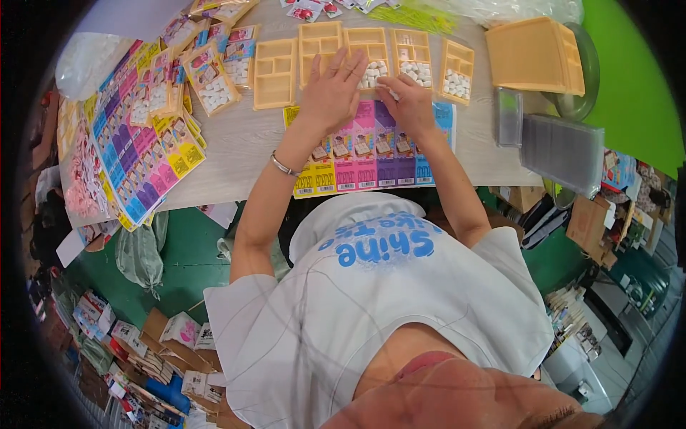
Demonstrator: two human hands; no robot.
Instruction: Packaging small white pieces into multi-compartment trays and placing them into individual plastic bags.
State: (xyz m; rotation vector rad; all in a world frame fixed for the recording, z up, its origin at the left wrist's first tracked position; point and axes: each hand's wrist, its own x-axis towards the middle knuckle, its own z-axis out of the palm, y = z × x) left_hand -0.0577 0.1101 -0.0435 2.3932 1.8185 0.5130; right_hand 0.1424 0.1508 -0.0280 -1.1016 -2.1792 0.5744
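Observation:
Several cream plastic trays with compartments stand in a row along the table. My left hand (332,89) lies with fingers stretched over the second tray (320,32) and the left side of the third tray (365,37). At the third tray's near right corner, my right hand (409,106) has its fingers bent together; what is between them, if anything, is hidden. Small white pieces (374,73) fill the third tray's near compartment. More lie in the fourth tray (401,37) and the fifth tray (457,53). The leftmost tray (275,79) holds none. Below both wrists lies a colourful printed card sheet (364,168).
Packed trays (211,79) pile up at the left, beside stacked printed sheets (143,168). A stack of cream trays (530,57) stands at the back right, with clear plastic covers (561,146) nearer. Small sachets (306,10) and yellow-green strips (414,18) lie at the far edge.

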